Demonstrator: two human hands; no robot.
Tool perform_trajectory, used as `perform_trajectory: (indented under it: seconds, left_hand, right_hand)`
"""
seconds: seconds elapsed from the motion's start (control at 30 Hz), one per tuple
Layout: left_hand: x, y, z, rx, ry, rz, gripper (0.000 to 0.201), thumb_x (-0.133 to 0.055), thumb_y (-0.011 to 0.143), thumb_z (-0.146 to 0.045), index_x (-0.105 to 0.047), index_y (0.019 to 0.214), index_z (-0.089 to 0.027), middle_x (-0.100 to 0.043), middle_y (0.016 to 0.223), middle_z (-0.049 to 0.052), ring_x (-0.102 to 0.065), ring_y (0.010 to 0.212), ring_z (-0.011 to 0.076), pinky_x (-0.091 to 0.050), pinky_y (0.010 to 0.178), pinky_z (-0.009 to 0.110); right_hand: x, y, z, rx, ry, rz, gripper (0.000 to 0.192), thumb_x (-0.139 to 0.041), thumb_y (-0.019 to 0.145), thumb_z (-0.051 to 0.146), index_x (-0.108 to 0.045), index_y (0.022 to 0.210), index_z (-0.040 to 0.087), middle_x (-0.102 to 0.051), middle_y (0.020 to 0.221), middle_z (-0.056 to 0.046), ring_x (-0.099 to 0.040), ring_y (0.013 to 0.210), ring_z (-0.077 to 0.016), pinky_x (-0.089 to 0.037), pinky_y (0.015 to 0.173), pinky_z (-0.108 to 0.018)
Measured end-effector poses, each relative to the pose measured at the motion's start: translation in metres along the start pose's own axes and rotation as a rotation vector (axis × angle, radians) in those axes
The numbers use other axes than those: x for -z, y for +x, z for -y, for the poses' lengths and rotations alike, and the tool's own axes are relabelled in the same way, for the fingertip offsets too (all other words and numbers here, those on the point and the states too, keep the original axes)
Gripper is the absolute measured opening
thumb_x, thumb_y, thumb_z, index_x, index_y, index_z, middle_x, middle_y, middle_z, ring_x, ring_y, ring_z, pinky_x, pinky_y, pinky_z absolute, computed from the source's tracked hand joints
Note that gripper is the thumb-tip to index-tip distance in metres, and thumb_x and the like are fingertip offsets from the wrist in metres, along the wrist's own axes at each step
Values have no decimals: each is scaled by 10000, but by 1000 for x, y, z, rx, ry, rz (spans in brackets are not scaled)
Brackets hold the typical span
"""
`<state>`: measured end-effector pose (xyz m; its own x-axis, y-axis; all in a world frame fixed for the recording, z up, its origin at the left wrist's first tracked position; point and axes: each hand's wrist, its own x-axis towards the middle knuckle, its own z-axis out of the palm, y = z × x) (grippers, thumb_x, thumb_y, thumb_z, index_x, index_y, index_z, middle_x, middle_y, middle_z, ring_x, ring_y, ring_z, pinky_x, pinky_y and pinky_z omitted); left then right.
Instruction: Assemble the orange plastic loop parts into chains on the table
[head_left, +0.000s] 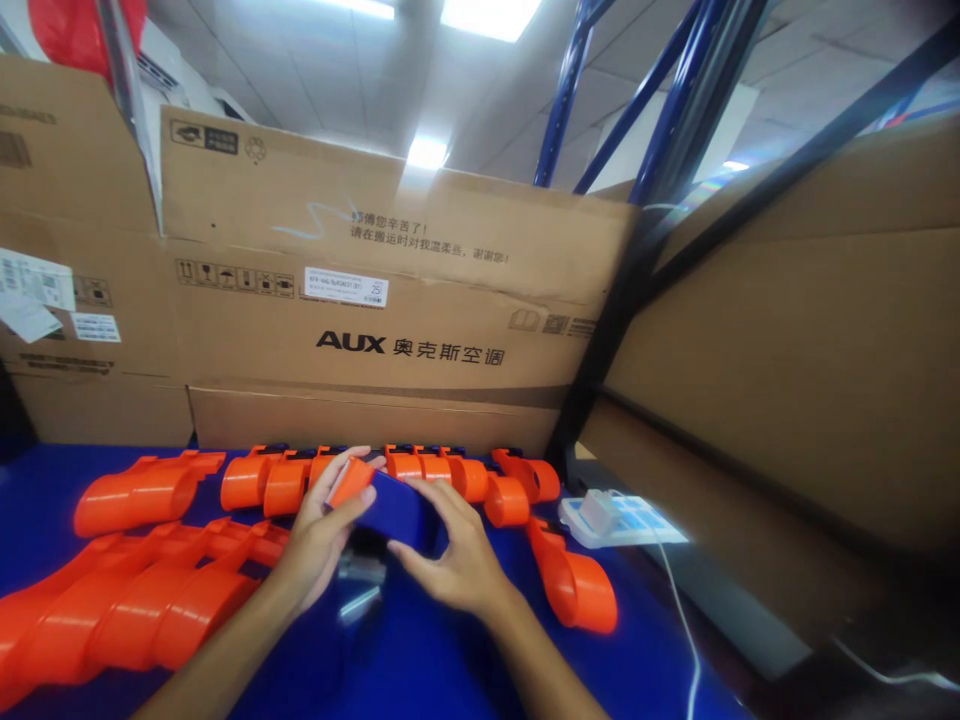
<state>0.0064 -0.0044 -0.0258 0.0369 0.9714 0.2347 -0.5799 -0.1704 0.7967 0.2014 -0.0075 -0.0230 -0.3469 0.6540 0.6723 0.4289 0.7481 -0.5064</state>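
Observation:
My left hand (324, 535) is closed around a small orange plastic piece (352, 482), thumb across its front. My right hand (459, 548) grips a dark blue, box-like piece (399, 512) between thumb and fingers. The two pieces meet in front of me, above the blue tabletop; whether they are joined I cannot tell. Just below them a shiny, clear-looking object (361, 590) shows, partly blurred. Behind my hands stands a row of orange ring-shaped plastic parts (405, 467) with black bits. One orange ring part (577, 590) lies to the right of my right hand.
Several nested orange parts (142, 610) lie at the left, with another orange group (139, 495) behind them. A white power strip (630, 522) with a plug and cable sits at the right. Cardboard (420, 300) walls the back; a dark rack post (600, 400) rises at the right.

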Motion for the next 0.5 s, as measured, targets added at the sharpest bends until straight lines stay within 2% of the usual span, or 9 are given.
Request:
perform_trajectory:
  seconds: [0.13,0.27,0.4,0.5]
  left_hand:
    - [1,0,2,-61,58,-47,375,-807,749,-243,-614,1071,-243,-684,1264,103,-616,1202,304,-445,1043,464]
    - [2,-2,3,-116,111,-85,355,-827,720,-260,-607,997,-227,-710,1212,103,-641,1167,303,-444,1045,478]
    - [2,-3,2,-142,131,-94,353,-830,712,-271,-609,984,-225,-714,1208,104,-637,1174,313,-437,1054,494]
    - [1,-3,0,-138,116,-48,409,-808,742,-278,-613,1099,-234,-690,1258,121,-607,1219,323,-419,1075,501]
  right_hand:
    - [-2,-2,0,132,-138,-34,654,-758,798,335,-510,1397,247,-662,1176,-119,-636,1061,-288,-528,963,-474]
    - [-4,-4,-3,187,-186,-59,691,-759,801,330,-479,1429,261,-657,1177,-117,-636,1047,-288,-543,926,-475]
    - [-5,-5,-2,184,-183,-66,689,-765,796,321,-490,1424,253,-661,1164,-116,-638,1021,-283,-545,914,-475]
    - [-5,-5,2,161,-130,-82,662,-766,795,310,-514,1405,252,-653,1210,-120,-630,1070,-294,-525,955,-483]
